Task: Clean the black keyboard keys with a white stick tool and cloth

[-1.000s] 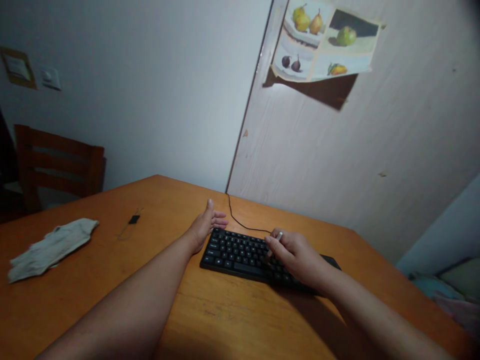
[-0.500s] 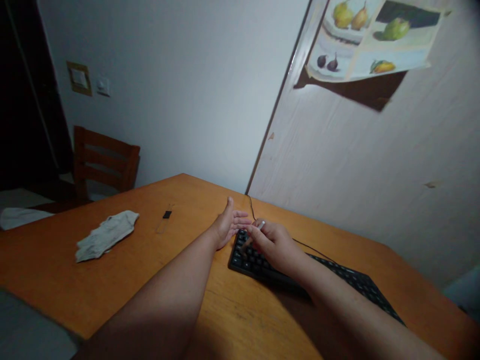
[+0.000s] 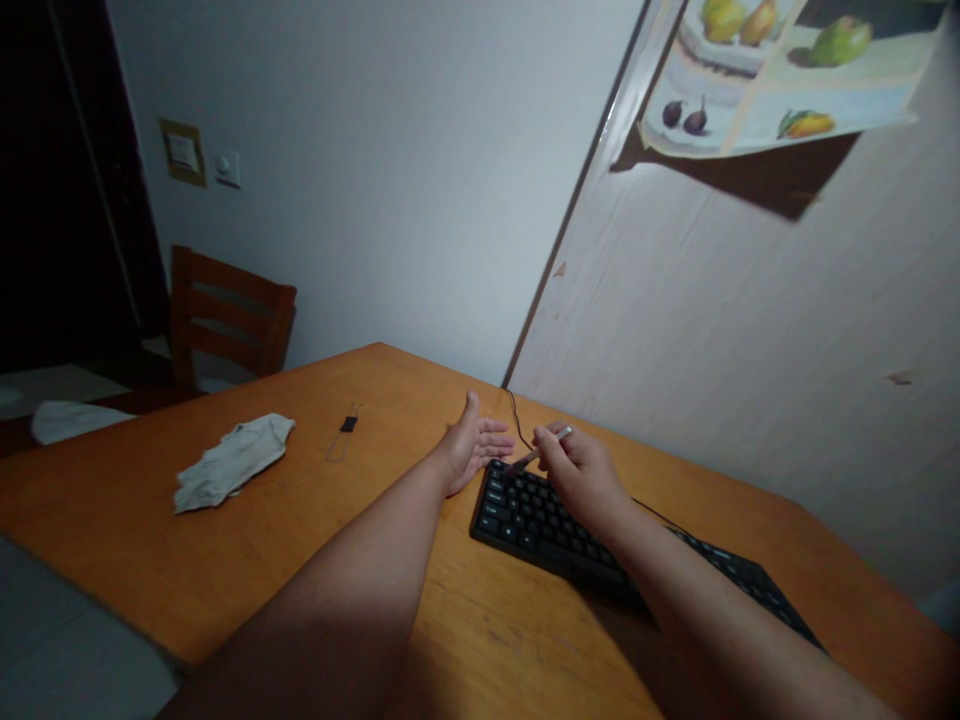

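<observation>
A black keyboard (image 3: 517, 515) lies at a slant on the wooden table, partly covered by my right hand and forearm. My right hand (image 3: 581, 470) is closed around a small brush (image 3: 527, 460) with a pale handle end. The brush's brownish tip points down and left at the keys in the keyboard's upper left corner; whether it touches them I cannot tell. Beside the keyboard's left end, my left hand (image 3: 476, 445) is open on its edge, thumb up and fingers stretched toward the brush. It holds nothing.
A crumpled grey-white cloth (image 3: 236, 463) and a black binder clip (image 3: 349, 424) lie on the table (image 3: 315, 540) to the left. The keyboard's cable (image 3: 517, 415) runs toward the wall. Beyond the table's far left edge stands a wooden chair (image 3: 232, 310).
My right hand has moved slightly right and away from my left fingers. The brush has swung from the lower keys up to the corner keys. The view has shifted a little.
</observation>
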Available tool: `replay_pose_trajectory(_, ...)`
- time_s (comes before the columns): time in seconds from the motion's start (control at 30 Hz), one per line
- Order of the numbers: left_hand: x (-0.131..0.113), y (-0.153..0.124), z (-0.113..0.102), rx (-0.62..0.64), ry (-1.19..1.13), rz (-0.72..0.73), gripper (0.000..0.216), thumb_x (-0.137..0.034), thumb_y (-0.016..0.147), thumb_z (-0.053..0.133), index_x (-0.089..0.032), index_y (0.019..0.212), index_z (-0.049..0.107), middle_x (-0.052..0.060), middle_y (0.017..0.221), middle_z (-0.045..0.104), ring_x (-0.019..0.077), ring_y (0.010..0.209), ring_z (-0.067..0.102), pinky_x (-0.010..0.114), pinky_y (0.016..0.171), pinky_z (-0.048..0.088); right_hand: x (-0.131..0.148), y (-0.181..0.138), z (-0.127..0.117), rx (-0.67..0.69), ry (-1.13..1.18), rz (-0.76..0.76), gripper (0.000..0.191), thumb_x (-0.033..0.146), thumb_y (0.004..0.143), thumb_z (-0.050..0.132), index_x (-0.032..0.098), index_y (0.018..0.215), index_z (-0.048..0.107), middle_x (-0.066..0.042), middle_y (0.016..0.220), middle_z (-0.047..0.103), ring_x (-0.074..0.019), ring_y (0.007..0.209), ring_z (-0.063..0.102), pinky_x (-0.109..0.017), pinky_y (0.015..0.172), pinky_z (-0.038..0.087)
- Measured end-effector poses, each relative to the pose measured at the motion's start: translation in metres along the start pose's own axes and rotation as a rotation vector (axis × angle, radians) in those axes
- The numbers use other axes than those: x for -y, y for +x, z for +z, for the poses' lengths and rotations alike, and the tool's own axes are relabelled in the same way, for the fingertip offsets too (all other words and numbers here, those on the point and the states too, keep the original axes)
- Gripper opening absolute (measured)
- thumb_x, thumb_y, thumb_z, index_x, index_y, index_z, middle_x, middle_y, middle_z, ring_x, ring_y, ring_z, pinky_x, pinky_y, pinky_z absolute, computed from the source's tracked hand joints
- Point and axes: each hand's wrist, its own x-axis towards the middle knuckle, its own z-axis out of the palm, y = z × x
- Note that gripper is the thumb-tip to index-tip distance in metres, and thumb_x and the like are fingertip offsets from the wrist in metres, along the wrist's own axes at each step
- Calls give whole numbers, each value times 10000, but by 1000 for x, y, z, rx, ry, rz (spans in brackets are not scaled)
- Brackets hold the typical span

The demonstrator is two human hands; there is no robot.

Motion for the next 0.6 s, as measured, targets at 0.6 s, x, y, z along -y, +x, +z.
replay_pose_trajectory(0.6, 3, 2, 0, -15, -55, 6, 980, -900, 796, 162, -118, 1160, 626, 223, 1234, 676, 317, 1165, 632, 380, 971, 477, 41, -5, 7, 370, 123, -64, 446, 493, 988, 448, 220, 649, 544, 23, 539, 562, -116, 487, 487, -236, 507, 375)
